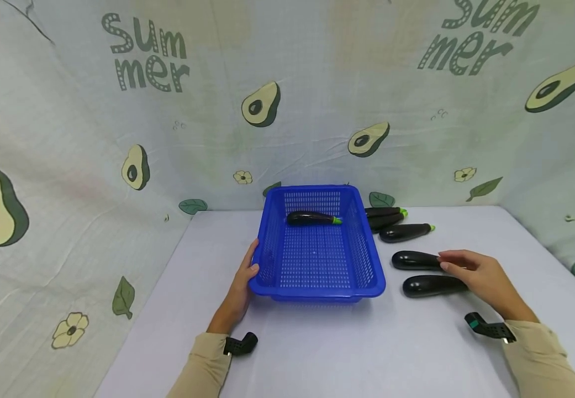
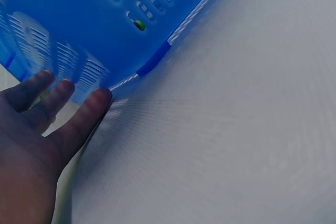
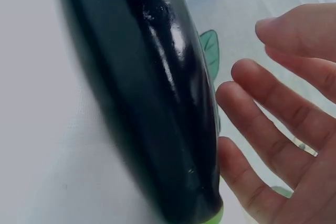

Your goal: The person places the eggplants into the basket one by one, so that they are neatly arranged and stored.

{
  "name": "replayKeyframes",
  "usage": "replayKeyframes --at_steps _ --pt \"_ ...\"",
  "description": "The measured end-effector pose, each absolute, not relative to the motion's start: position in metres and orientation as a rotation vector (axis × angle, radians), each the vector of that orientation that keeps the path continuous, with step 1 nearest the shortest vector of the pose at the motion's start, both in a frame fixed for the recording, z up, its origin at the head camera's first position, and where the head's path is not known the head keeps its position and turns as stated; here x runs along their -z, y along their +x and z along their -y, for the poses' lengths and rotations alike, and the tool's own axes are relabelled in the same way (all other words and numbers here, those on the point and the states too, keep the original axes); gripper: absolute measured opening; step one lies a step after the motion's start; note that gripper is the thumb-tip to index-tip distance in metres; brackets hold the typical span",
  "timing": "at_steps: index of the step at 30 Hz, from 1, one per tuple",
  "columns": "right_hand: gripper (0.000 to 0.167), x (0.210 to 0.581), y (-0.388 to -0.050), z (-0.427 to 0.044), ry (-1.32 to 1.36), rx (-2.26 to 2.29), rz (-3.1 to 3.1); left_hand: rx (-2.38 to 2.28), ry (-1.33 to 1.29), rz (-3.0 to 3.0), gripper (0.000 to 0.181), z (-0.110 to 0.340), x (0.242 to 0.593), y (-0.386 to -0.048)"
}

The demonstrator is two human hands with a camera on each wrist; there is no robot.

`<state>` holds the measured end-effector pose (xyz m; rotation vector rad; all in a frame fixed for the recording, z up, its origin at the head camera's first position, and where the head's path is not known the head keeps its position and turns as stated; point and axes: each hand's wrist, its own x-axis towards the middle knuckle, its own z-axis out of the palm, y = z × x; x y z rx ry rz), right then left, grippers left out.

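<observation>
A blue plastic basket [image 1: 317,291] with slotted walls stands on the white table, one eggplant [image 1: 311,218] lying inside near its far end. My left hand [image 1: 238,287] holds the basket's left side, thumb at the rim; in the left wrist view, fingers [image 2: 86,114] touch the outer wall. To the right, my right hand [image 1: 478,276] is at the stem end of an eggplant [image 1: 415,260], covering that end. A nearer eggplant [image 1: 431,286] lies partly beneath this hand. The right wrist view shows a large eggplant [image 3: 142,93] beside loosely bent fingers [image 3: 262,129], with no grip visible.
Behind the basket's right side lie more eggplants [image 1: 406,232], some partly hidden by its wall. A patterned cloth [image 1: 312,55] hangs at the table's back and sides. White tabletop [image 1: 327,354] extends in front of the basket.
</observation>
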<state>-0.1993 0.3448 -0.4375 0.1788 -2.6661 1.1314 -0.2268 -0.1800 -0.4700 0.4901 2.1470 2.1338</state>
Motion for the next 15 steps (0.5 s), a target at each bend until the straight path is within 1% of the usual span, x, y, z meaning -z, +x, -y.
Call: replayKeyframes --at_steps 4,11,15 --pt "0.036 0.4374 -0.1972 -0.3475 0.169 -1.139 2.64 -2.135 0.527 -2.144 0.061 0.1788 0.4671 -0.2293" --pt "0.033 0.4446 -0.1968 -0.3412 0.209 -1.121 2.658 -2.153 0.492 -2.129 0.062 0.1852 0.4729 -0.2242" --pt "0.035 0.4442 -0.1928 -0.3428 0.199 -1.095 2.692 -2.148 0.504 -2.117 0.061 0.1833 0.4721 -0.2247"
